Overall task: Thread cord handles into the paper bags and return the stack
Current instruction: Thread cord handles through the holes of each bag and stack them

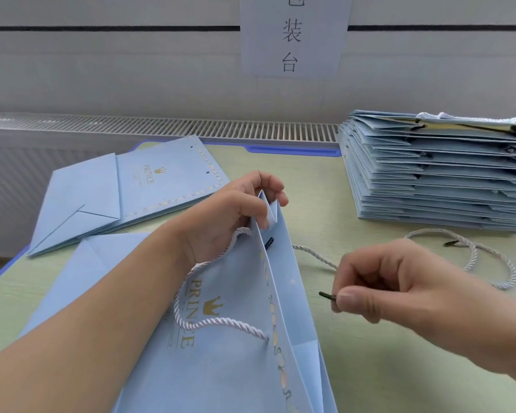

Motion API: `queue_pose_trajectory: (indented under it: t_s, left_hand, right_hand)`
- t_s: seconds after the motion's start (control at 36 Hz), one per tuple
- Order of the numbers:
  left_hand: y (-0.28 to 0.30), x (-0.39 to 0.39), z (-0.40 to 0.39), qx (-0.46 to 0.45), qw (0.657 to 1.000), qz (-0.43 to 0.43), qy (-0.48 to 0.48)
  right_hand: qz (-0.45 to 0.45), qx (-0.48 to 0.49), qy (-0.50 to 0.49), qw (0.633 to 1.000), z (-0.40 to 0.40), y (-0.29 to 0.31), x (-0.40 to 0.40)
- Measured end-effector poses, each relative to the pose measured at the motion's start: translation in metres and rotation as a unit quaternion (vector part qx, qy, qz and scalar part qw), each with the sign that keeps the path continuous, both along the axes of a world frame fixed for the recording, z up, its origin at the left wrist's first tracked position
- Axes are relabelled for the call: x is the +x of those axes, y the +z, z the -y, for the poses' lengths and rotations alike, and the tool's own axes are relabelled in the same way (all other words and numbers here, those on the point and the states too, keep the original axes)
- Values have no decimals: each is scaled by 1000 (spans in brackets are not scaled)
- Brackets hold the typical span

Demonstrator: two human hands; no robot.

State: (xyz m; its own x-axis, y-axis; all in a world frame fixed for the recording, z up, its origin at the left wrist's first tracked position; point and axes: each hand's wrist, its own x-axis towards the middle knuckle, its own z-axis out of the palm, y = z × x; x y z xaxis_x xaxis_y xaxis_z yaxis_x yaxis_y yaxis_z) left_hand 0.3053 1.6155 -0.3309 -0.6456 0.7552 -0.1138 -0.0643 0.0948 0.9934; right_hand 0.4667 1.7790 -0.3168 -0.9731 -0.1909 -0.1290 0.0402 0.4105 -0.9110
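Observation:
A light blue paper bag (236,368) printed PRINCE lies in front of me, its mouth edge lifted. My left hand (230,216) pinches the folded top corner of that bag. One white twisted cord (218,323) loops across the bag's near face, both ends through its holes. A black cord tip (268,242) pokes out of a hole in the far panel. My right hand (393,281) pinches the other black tip (326,296) of that second cord (313,256), just right of the bag.
A tall stack of folded blue bags (435,174) stands at the back right. Flat at the back left lie a few bags without handles (125,189). A loose white cord (486,257) curls on the green table (370,368) in front of the stack.

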Motion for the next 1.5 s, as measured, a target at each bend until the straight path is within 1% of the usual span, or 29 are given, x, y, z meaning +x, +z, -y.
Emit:
queue_pose_trajectory:
  t_s: [0.08, 0.17, 0.28, 0.36, 0.44, 0.61, 0.72, 0.78, 0.89, 1.0, 1.19, 1.25, 1.31, 1.36, 1.42, 1.5]
  left_hand:
    - [0, -1, 1, 6, 1000, 2, 1]
    - [1, -1, 1, 11, 1000, 7, -1]
    - [1, -1, 2, 11, 1000, 5, -1]
    - [1, -2, 1, 13, 1000, 9, 0]
    - [1, -2, 1, 15, 1000, 13, 1]
    - [1, -3, 2, 24, 999, 26, 0]
    - [1, -3, 2, 25, 1000, 17, -2]
    - [2, -2, 2, 26, 1000, 10, -2]
    - [3, 1, 2, 23, 1000, -8, 2]
    - [4, 2, 1, 19, 1000, -19, -1]
    - [5, 2, 0, 18, 999, -28, -2]
    - [5, 2, 0, 18, 999, -26, -2]
    - [5, 3, 0, 16, 1000, -24, -3]
    - [5, 3, 0, 13, 1000, -23, -3]
    - [4, 3, -1, 14, 1000, -20, 0]
    - [3, 4, -2, 10, 1000, -22, 0]
  right_hand:
    - [-1, 56, 6, 998, -1, -3, -2]
    - [16, 55, 26, 998, 8, -9, 0]
    - [48, -5, 58, 997, 21, -16, 3]
    - [66, -23, 68, 995, 28, -21, 3]
    - [81, -26, 63, 994, 33, -24, 4]
    - [89, -69, 58, 992, 34, -28, 3]
    - [114, -133, 22, 984, 29, -26, 2]
    - [124, -161, 25, 979, 28, -24, 1]
    - [100, -177, 20, 979, 37, -26, 4]
    - [110, -210, 26, 971, 43, -31, 6]
    - [64, -240, 12, 969, 50, -33, 5]
    - [62, -245, -2, 968, 50, -32, 5]
    - [74, -268, -36, 960, 48, -29, 7]
    - [67, -279, -61, 956, 45, -25, 9]
    - [51, -271, -74, 958, 43, -19, 11]
    - [7, -199, -63, 978, 47, -11, 18]
